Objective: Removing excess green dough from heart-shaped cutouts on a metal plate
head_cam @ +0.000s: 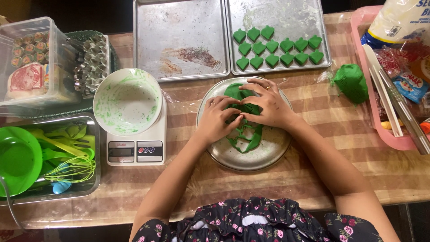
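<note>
Pressing green dough on round plate: left hand, right hand curled, fingertips down; cut hearts lined on tray.

I see the round plate at the desk's middle, both hands on the dough sheet in it. 2 baking trays lie along the far edge; the right tray holds 14 cut pieces. The scale with its bowl stands left of the plate, the dough lump right.
</note>
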